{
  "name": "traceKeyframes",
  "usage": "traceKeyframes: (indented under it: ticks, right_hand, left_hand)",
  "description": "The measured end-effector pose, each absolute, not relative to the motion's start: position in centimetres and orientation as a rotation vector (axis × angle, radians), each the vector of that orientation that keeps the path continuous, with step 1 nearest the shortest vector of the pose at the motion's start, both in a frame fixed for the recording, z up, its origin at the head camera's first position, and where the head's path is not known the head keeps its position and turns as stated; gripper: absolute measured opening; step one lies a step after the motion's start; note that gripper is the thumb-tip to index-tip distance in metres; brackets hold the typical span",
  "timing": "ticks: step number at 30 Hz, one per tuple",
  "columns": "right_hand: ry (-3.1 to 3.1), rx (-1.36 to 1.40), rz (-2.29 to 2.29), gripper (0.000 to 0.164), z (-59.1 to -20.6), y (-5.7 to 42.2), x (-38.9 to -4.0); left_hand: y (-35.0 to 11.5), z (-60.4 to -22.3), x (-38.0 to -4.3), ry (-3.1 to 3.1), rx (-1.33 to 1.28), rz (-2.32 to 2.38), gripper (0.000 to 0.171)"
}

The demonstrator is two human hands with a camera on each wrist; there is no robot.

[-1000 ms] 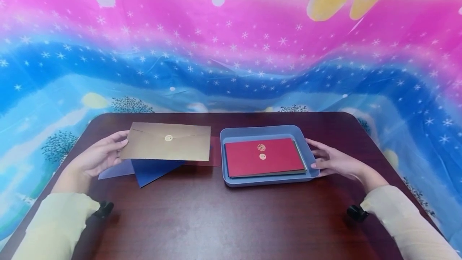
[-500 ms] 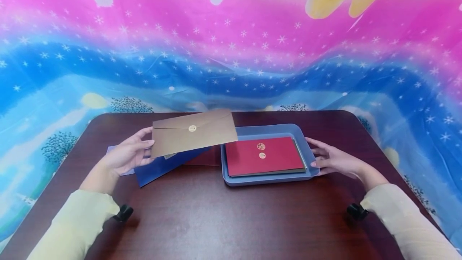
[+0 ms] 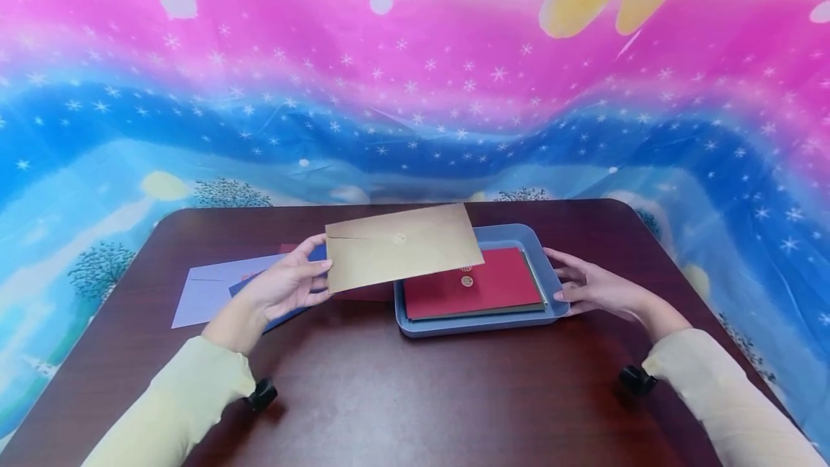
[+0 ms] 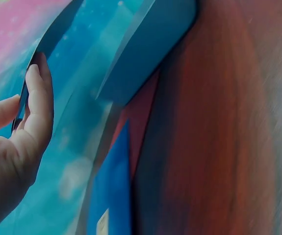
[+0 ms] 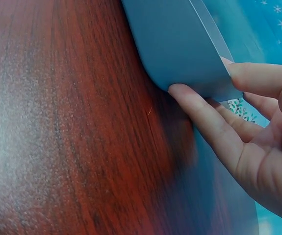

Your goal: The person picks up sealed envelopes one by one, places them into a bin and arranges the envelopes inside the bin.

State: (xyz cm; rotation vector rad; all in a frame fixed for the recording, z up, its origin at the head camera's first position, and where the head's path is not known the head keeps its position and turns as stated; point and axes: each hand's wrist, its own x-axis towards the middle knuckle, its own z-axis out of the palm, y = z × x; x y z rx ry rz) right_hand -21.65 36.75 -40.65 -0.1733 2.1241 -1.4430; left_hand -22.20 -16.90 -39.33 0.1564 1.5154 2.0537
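My left hand (image 3: 288, 283) pinches the left end of a gold envelope (image 3: 402, 254), thumb in front and fingers behind. A small round seal sits on the envelope's flap. The envelope is raised and slightly tilted, and its right part overlaps the grey-blue tray (image 3: 528, 236) in the head view. Seen nearly edge-on in the left wrist view, it shows as a thin dark sheet (image 4: 57, 32). Inside the tray lies a stack topped by a red envelope (image 3: 476, 294) with gold marks, partly covered from sight. My right hand (image 3: 599, 290) grips the tray's right end, one fingertip over its rim (image 5: 214, 36).
Left of the tray, a lavender envelope (image 3: 217, 283), a blue envelope (image 3: 288, 317) and a dark red envelope (image 3: 366, 293) overlap on the brown table (image 3: 415, 388). A patterned cloth backdrop (image 3: 363, 78) hangs behind the table's far edge.
My left hand has carried the gold envelope rightward, from above the loose envelopes to partly over the tray. More of the lavender envelope shows now. My right hand stays at the tray.
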Motion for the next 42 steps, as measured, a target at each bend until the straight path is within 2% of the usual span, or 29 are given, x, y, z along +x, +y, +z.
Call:
traceKeyframes:
  ticks: [25, 42]
  right_hand:
    - [2.105, -0.206, -1.456, 0.095, -40.8, 37.0, -21.8]
    - [2.125, -0.225, -1.431, 0.095, -40.8, 37.0, -21.9]
  left_hand:
    - [-7.4, -40.2, -22.7, 1.517, 0.090, 1.946, 0.060]
    - [-5.0, -39.8, -22.5, 1.487, -0.055, 1.953, 0.060]
